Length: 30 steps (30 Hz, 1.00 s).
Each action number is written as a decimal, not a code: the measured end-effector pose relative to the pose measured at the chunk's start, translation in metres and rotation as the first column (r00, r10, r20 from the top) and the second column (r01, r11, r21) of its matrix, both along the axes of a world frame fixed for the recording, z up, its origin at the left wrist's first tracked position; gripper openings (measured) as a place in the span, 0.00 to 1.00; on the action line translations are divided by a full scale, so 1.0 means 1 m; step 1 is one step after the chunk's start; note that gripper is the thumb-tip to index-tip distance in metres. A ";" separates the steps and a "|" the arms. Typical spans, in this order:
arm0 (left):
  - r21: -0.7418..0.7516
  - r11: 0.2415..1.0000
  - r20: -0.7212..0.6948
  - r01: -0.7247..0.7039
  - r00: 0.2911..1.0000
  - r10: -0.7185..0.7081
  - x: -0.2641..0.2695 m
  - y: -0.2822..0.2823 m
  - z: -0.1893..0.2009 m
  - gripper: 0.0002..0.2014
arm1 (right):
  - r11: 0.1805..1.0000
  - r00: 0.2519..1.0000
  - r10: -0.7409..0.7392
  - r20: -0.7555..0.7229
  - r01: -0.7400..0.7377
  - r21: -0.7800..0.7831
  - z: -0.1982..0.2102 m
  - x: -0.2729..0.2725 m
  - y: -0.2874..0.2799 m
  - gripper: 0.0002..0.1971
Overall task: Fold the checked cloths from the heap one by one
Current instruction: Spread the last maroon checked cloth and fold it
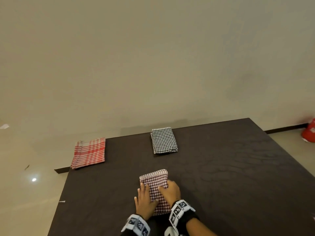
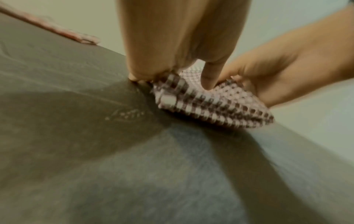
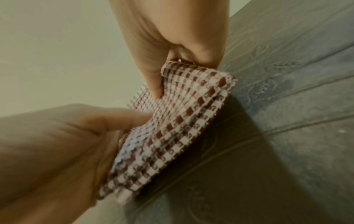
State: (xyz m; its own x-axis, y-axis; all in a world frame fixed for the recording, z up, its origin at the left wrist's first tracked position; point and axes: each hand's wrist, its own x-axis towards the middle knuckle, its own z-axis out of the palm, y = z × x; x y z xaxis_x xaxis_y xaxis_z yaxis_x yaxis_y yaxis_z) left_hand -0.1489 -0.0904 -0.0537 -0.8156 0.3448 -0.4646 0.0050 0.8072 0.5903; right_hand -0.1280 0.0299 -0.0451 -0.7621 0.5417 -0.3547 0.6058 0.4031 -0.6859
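A folded maroon-and-white checked cloth (image 1: 154, 181) lies near the front of the dark bed-like surface (image 1: 230, 176). My left hand (image 1: 144, 200) holds its left edge, thumb on top. My right hand (image 1: 170, 190) is curled over its right side. In the left wrist view my left hand (image 2: 172, 78) pinches the cloth (image 2: 210, 106) between thumb and fingers, with my right hand (image 2: 268, 72) gripping the other side. In the right wrist view my right hand (image 3: 172, 72) pinches a corner of the cloth (image 3: 182, 128), and my left hand (image 3: 76, 136) grips it from below with its thumb above.
A folded black-and-white checked cloth (image 1: 164, 140) lies at the far edge. A folded red-and-white striped cloth (image 1: 89, 152) sits on the far left corner. A red object (image 1: 309, 132) stands on the pale floor at the right.
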 end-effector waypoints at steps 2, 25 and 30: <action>0.307 0.913 0.179 -0.269 0.958 0.222 -0.007 -0.005 0.001 0.55 | 0.995 0.992 0.059 -0.111 -0.067 -0.072 0.010 0.004 0.003 0.14; 0.551 0.763 0.131 -0.337 0.939 0.319 0.029 0.455 0.066 0.17 | 0.960 0.964 -0.061 -0.261 0.128 0.250 0.056 0.066 0.447 0.18; 0.603 0.757 0.133 -0.251 0.968 0.215 -0.025 0.567 0.050 0.22 | 0.916 0.986 -0.091 -0.138 0.137 0.377 0.035 0.014 0.569 0.21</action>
State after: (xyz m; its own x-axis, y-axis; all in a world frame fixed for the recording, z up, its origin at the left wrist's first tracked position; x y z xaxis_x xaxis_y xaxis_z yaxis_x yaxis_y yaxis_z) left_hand -0.1741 0.4767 -0.0033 -0.8891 0.3725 -0.2658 -0.1804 0.2484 0.9517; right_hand -0.1136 0.5987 -0.0098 -0.7101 0.7040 -0.0156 0.5894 0.5820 -0.5602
